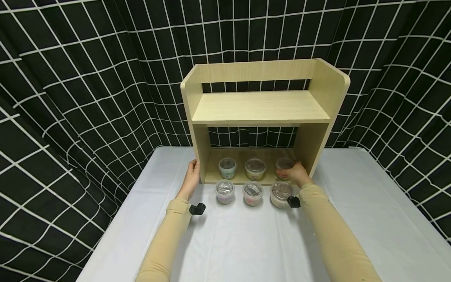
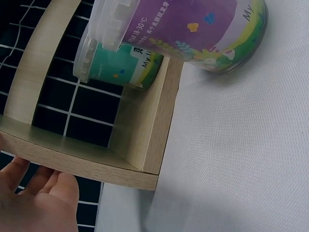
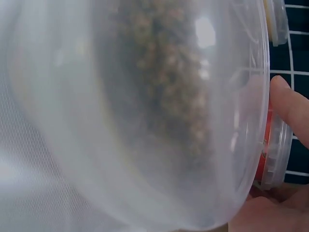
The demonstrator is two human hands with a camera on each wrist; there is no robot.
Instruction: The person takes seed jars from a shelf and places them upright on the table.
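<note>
Head view, white table [image 1: 243, 243]: nearest; the clock centres on the middle front tub [image 1: 252, 194], with the left front tub [image 1: 224, 192] at 9 and the right front tub [image 1: 281, 192] at 3.
Left hand [image 1: 192, 174]: between 9 and 10, fingers against the outside of the shelf [image 1: 260, 105]; I cannot tell whether it grips or merely rests there.
Right hand [image 1: 298, 174]: just past 2, thumb and fingers pinching the red tub [image 1: 284, 162].
Red tub: at 2, over the lower board [image 1: 216, 158], behind the right front tub; apparently being placed or taken out, and which is unclear. The next move likely calls for a level grip, clear of its neighbours.
Green tub [image 1: 228, 168]: on that board, between 10 and 11.
Back middle tub [image 1: 255, 169]: also there, at 12.
</note>
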